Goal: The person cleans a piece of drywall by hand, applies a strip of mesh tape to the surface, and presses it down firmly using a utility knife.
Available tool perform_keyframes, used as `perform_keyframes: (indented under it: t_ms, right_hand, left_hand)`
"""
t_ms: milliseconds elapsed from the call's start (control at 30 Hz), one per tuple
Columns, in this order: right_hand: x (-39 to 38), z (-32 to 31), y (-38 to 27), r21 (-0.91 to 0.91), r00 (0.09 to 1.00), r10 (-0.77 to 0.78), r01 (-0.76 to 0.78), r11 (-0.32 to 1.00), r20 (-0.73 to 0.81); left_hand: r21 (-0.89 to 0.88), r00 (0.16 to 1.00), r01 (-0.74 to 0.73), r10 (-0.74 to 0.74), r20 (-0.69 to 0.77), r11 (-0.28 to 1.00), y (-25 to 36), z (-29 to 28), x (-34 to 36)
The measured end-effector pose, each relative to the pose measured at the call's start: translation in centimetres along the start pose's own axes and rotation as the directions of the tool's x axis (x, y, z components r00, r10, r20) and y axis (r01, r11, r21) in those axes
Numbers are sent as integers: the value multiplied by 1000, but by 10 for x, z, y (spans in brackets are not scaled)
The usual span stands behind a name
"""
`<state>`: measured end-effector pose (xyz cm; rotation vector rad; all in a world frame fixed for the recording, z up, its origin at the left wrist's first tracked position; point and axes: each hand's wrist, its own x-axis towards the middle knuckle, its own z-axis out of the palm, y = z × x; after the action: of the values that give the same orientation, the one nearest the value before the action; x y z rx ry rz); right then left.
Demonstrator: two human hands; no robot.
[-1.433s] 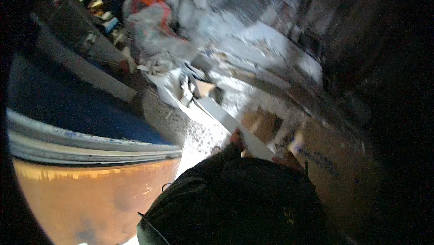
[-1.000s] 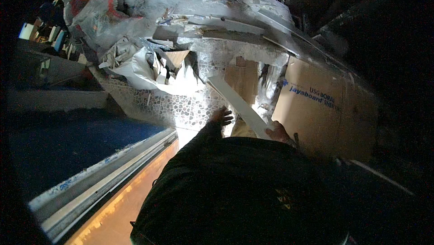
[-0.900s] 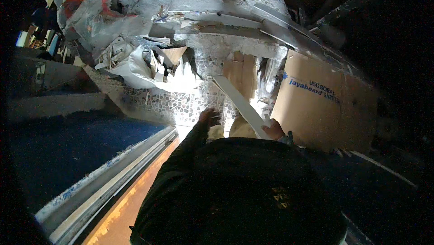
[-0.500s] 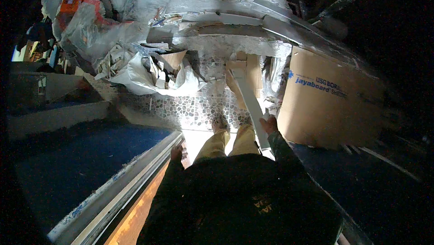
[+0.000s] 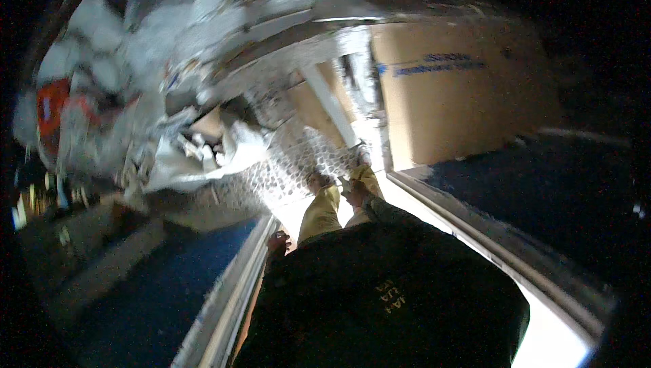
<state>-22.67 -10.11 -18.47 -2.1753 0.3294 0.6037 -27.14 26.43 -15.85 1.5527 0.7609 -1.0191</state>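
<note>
My right hand (image 5: 353, 194) is in front of my right thigh, its fingers closed around a small pale object (image 5: 344, 186) too blurred to name. Beyond it a long light-grey strip (image 5: 327, 102) slants over a flat brown cardboard piece (image 5: 313, 108), its near end close to my right foot. The right hand is apart from the strip. My left hand (image 5: 278, 242) hangs low beside the door frame (image 5: 234, 286), fingers loosely curled and nothing visible in them.
A white sack of scraps (image 5: 234, 154) sits ahead on pebble-patterned flooring (image 5: 298, 158). A big cardboard sheet (image 5: 461, 97) stands to the right. Dusty plastic sheeting (image 5: 102, 124) and an orange packet (image 5: 52, 107) are at far left. Dark blue surfaces (image 5: 163, 286) flank the doorway.
My right hand has let go of the grey strip and moved inward to my thigh. The strip now lies farther forward on the cardboard. My view has turned to the right.
</note>
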Motion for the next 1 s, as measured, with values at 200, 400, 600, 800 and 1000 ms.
perform_keyframes:
  t_ms: [200,400,600,800,1000]
  right_hand:
    - [-63,-115,66,291,964,73,6,957,-257]
    - [-123,-158,84,762,674,600,-84,643,-432]
    - [-119,-139,108,737,724,614,-222,638,-314]
    - [-81,-140,236,989,881,471,-111,99,52]
    - [-51,-151,177,908,778,596,-82,411,-199]
  left_hand:
    - [139,955,-295,287,79,945,90,31,57]
    - [172,955,-279,256,148,945,171,81,64]
    - [149,955,-111,64,290,983,243,133,92]
    - [218,811,-502,368,455,837,272,235,146]
    - [639,825,-557,440,354,531,262,276,244]
